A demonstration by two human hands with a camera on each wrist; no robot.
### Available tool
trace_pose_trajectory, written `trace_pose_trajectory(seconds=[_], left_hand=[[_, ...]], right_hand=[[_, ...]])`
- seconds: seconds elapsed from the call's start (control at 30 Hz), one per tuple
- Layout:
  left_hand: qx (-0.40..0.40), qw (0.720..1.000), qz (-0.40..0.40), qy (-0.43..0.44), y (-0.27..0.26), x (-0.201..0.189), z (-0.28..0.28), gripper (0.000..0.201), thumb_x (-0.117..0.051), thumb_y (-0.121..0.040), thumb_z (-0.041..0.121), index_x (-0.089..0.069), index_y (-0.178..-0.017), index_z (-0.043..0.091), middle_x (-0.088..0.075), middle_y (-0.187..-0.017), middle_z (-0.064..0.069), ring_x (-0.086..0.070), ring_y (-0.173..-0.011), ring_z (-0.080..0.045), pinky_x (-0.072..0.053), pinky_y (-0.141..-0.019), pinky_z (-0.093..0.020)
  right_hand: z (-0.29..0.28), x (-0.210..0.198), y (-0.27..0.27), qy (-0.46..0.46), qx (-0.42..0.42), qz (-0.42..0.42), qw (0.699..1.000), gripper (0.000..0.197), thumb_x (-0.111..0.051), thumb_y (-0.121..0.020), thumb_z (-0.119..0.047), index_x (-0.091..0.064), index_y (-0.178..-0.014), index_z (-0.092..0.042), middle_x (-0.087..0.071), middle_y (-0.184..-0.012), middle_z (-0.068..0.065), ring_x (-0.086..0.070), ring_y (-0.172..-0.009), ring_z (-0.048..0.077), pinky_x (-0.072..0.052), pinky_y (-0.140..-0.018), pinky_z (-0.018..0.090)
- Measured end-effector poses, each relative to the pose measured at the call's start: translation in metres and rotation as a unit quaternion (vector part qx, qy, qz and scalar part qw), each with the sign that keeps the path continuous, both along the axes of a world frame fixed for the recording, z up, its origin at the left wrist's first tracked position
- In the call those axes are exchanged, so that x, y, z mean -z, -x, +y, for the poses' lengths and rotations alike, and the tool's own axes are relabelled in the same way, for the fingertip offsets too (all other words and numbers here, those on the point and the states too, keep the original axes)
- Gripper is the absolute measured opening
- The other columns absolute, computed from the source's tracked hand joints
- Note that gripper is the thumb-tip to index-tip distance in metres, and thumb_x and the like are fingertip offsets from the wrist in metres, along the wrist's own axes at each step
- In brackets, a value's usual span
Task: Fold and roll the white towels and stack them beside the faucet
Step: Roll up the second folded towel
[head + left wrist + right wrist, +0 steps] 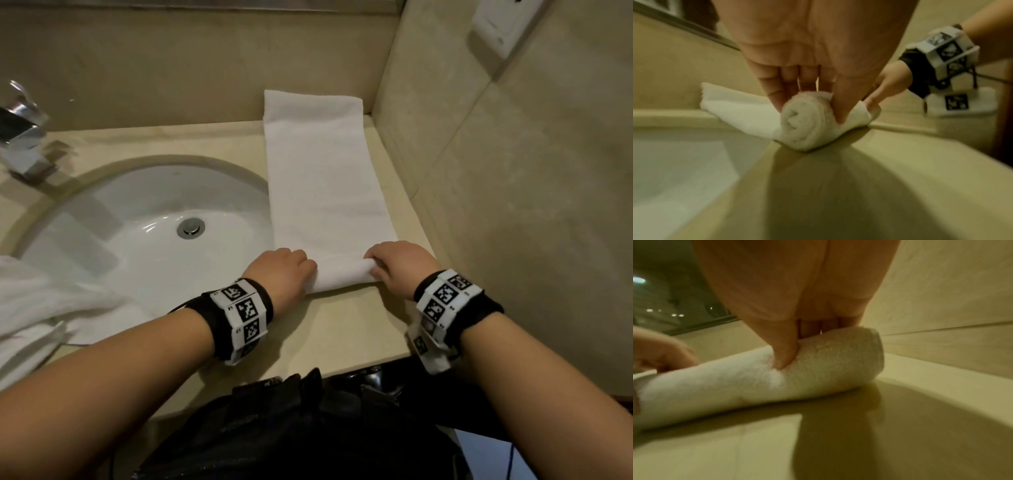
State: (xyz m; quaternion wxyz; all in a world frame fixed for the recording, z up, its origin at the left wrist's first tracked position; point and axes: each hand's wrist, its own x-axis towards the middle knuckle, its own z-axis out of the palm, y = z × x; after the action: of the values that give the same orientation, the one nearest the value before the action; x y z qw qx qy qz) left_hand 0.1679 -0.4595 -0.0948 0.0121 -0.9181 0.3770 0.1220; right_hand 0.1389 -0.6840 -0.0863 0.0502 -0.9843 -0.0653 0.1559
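Towel (322, 178): white, folded into a long strip on the desk (346, 329), running away from the fingers toward the back wall, its far end climbing that wall. The near end is wound into a short roll (342, 274) lying directly under the fingers.

Left hand (281, 270): fingers curled over the roll's left end, thumb pressed in on the near side; grasping the roll.

Right hand (400, 263): fingers curled over the right end, thumb dug into the cloth; grasping the roll.

Step in hand, by my reading: rolling. Folding looks done and only a few turns are wound, so most of the strip lies flat beyond the fingertips.

Next move calls for: both hands pushing the roll forward evenly, fingers re-gripping at each turn, so the ends stay level and the roll stays tight.

Faucet (20, 133): far to the left of the fingers, across the sink (102, 212). No finished roll stands beside it.

Second towel (41, 308): loose heap left of the left wrist, over the sink's rim, not yet folded.

Views compared: the left wrist view alone shows the spiral end of the roll (803, 126), wound snug. The right wrist view shows the thumb (785, 352) denting the cloth. Only the head view shows the unrolled length, the faucet and the heap.
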Motion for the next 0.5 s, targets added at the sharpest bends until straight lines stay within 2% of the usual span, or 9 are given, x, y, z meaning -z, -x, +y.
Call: trace_pose_trajectory(seconds=[0.07, 0.13, 0.2, 0.27, 0.37, 0.5], left_hand=[[-0.046, 0.996, 0.067, 0.023, -0.010, -0.005, 0.000, 0.035, -0.044, -0.090, 0.024, -0.050, -0.123, 0.016, -0.055, -0.120, -0.007, -0.051, -0.108, -0.027, -0.042, -0.091, -0.036], [-0.082, 0.988, 0.128, 0.023, -0.022, -0.010, -0.003, 0.039, -0.043, -0.090, 0.023, -0.048, -0.129, 0.017, -0.054, -0.129, -0.008, -0.050, -0.117, -0.027, -0.040, -0.098, -0.035], [-0.100, 0.982, 0.159, 0.010, -0.035, -0.012, -0.007, 0.040, -0.040, -0.093, 0.022, -0.044, -0.132, 0.016, -0.051, -0.135, -0.008, -0.048, -0.122, -0.026, -0.036, -0.100, -0.033], [-0.112, 0.976, 0.185, 0.013, -0.047, -0.012, -0.009, 0.038, -0.039, -0.093, 0.021, -0.045, -0.131, 0.017, -0.053, -0.133, -0.007, -0.048, -0.121, -0.025, -0.036, -0.097, -0.030], [-0.116, 0.973, 0.197, 0.029, -0.057, -0.009, -0.009, 0.036, -0.044, -0.090, 0.020, -0.051, -0.126, 0.019, -0.053, -0.131, -0.005, -0.049, -0.119, -0.023, -0.036, -0.096, -0.028], [-0.110, 0.977, 0.172, 0.051, -0.062, -0.002, -0.008, 0.032, -0.043, -0.090, 0.021, -0.054, -0.120, 0.017, -0.052, -0.126, -0.007, -0.052, -0.113, -0.025, -0.040, -0.094, -0.031]], right_hand=[[-0.003, -0.003, -0.013, -0.023, 0.040, 0.049, 0.998, 0.027, -0.044, -0.091, -0.025, -0.053, -0.116, -0.018, -0.062, -0.115, 0.007, -0.057, -0.101, 0.027, -0.040, -0.077, 0.030], [-0.004, -0.004, -0.021, -0.049, 0.078, 0.048, 0.995, 0.027, -0.046, -0.090, -0.026, -0.052, -0.115, -0.017, -0.062, -0.112, 0.008, -0.056, -0.100, 0.028, -0.039, -0.076, 0.029], [-0.001, -0.002, -0.023, -0.039, 0.072, -0.036, 0.996, 0.026, -0.051, -0.088, -0.025, -0.053, -0.113, -0.016, -0.059, -0.112, 0.007, -0.053, -0.104, 0.029, -0.039, -0.084, 0.034], [0.003, 0.000, -0.020, -0.031, 0.008, -0.114, 0.993, 0.024, -0.052, -0.088, -0.022, -0.057, -0.110, -0.014, -0.058, -0.112, 0.008, -0.051, -0.104, 0.030, -0.037, -0.086, 0.038], [0.006, 0.006, -0.013, -0.028, -0.067, -0.065, 0.995, 0.028, -0.048, -0.090, -0.030, -0.055, -0.113, -0.014, -0.059, -0.109, 0.008, -0.053, -0.099, 0.028, -0.038, -0.083, 0.037], [0.009, 0.013, -0.024, -0.021, -0.027, -0.018, 0.999, 0.031, -0.041, -0.094, -0.033, -0.053, -0.117, -0.016, -0.062, -0.110, 0.008, -0.055, -0.102, 0.029, -0.040, -0.084, 0.037]])
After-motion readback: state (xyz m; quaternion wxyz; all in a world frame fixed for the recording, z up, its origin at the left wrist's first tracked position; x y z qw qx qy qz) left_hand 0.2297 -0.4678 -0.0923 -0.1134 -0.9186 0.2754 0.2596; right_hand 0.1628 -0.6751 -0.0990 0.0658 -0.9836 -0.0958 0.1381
